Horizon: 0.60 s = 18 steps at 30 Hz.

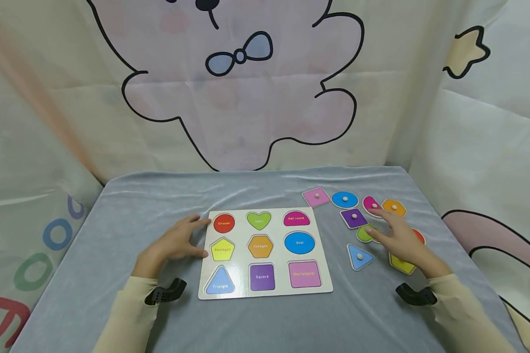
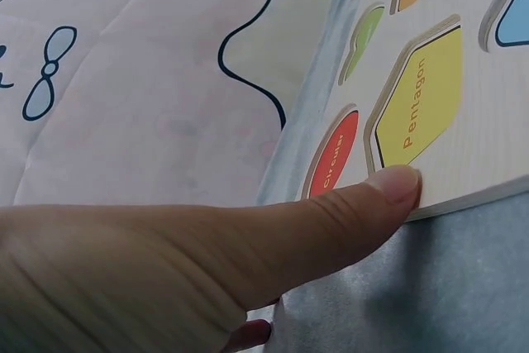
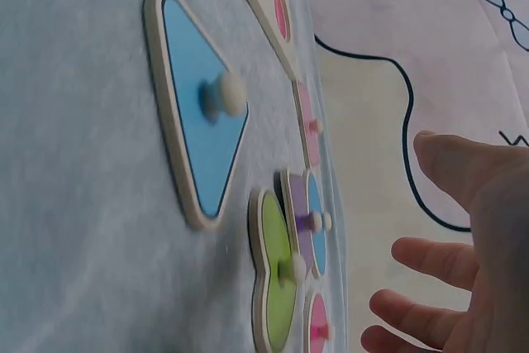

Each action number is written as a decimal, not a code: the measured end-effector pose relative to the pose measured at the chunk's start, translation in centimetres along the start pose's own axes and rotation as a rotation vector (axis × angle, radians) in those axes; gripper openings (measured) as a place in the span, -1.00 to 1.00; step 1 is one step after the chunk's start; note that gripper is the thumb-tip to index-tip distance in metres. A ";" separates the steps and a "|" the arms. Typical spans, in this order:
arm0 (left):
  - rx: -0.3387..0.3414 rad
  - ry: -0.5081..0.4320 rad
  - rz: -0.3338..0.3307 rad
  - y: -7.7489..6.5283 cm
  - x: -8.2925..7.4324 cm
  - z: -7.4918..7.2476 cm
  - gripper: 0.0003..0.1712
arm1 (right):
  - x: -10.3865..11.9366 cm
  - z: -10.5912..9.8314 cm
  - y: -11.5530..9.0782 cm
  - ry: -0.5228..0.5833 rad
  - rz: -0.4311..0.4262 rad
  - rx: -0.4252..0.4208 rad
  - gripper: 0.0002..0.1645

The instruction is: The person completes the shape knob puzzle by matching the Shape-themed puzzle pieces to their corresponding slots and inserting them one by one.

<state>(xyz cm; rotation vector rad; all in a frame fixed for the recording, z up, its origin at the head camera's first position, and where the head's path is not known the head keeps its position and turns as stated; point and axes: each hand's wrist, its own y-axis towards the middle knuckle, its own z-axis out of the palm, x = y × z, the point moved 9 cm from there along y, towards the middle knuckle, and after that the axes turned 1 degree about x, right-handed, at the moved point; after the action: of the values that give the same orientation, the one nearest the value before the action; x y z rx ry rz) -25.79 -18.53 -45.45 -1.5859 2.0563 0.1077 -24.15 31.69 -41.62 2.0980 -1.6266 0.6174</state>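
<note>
A white shape puzzle board lies flat, its recesses printed with coloured shapes and names. My left hand touches its left edge, the thumb on the rim next to the yellow pentagon recess. Over the loose knobbed pieces at the right, my right hand hovers with spread fingers, holding nothing. Nearest it are the green heart piece, the pink half-round piece and the partly covered yellow piece. A blue triangle piece lies to the left of that hand.
Further pieces lie beyond the board's right side: a pink rectangle, a blue oval, a purple square and an orange hexagon. A red piece is partly hidden. Grey cloth covers the table, with printed curtains around.
</note>
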 end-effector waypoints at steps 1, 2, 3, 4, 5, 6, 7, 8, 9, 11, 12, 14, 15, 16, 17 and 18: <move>0.001 -0.001 -0.003 0.0 0.0 0.0 0.06 | -0.2 -0.3 -0.2 0.001 -0.009 -0.015 -0.25; 0.003 -0.001 -0.006 0.0 0.1 0.0 0.06 | -0.5 -0.6 -0.3 -0.001 -0.013 -0.032 -0.27; 0.004 0.000 -0.008 0.0 0.1 0.1 0.07 | -0.8 -0.9 -0.5 -0.007 -0.010 -0.045 -0.28; 0.005 0.002 -0.006 0.0 0.1 0.1 0.07 | -1.2 -1.2 -0.7 -0.013 0.004 -0.051 -0.28; 0.005 0.002 -0.007 0.0 0.1 0.1 0.07 | -1.6 -1.5 -1.0 -0.016 0.023 -0.052 -0.28; 0.004 0.003 -0.005 0.0 0.1 0.2 0.06 | -2.0 -1.7 -1.1 -0.017 0.034 -0.055 -0.29; 0.003 0.001 -0.005 0.0 0.0 0.1 0.06 | -2.3 -2.1 -1.2 -0.014 0.045 -0.061 -0.29; 0.003 0.000 -0.006 0.0 0.0 0.1 0.06 | -2.7 -2.4 -1.4 -0.009 0.058 -0.063 -0.28; 0.003 -0.001 -0.006 0.0 0.0 0.1 0.06 | -3.0 -2.6 -1.5 -0.006 0.066 -0.064 -0.28; 0.000 -0.002 -0.005 -0.1 0.0 -0.1 0.06 | -3.6 -3.2 -1.7 -0.004 0.073 -0.079 -0.31; -0.001 -0.003 -0.006 -0.1 -0.1 -0.1 0.06 | -4.0 -3.5 -1.8 -0.006 0.070 -0.089 -0.33; -0.001 -0.003 -0.007 -0.1 -0.1 -0.2 0.06 | -4.7 -3.7 -2.1 -0.008 0.073 -0.092 -0.36; -0.001 -0.001 -0.005 -0.1 -0.1 -0.2 0.06 | -5.0 -3.8 -2.2 -0.003 0.072 -0.091 -0.38; 0.000 0.000 -0.003 -0.1 -0.1 -0.2 0.06 | -5.5 -3.8 -2.3 0.002 0.078 -0.087 -0.39; 0.002 0.001 -0.001 -0.1 -0.1 -0.1 0.06 | -5.9 -3.8 -2.4 0.011 0.085 -0.080 -0.39; 0.004 0.000 0.000 -0.1 -0.2 -0.1 0.06 | -6.3 -3.7 -2.5 0.019 0.091 -0.072 -0.39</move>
<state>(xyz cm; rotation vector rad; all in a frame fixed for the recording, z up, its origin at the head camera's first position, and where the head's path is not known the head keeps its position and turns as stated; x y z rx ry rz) -25.67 -18.48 -45.24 -1.5837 2.0550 0.1039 -23.42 39.39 -42.35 1.9705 -1.7153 0.5973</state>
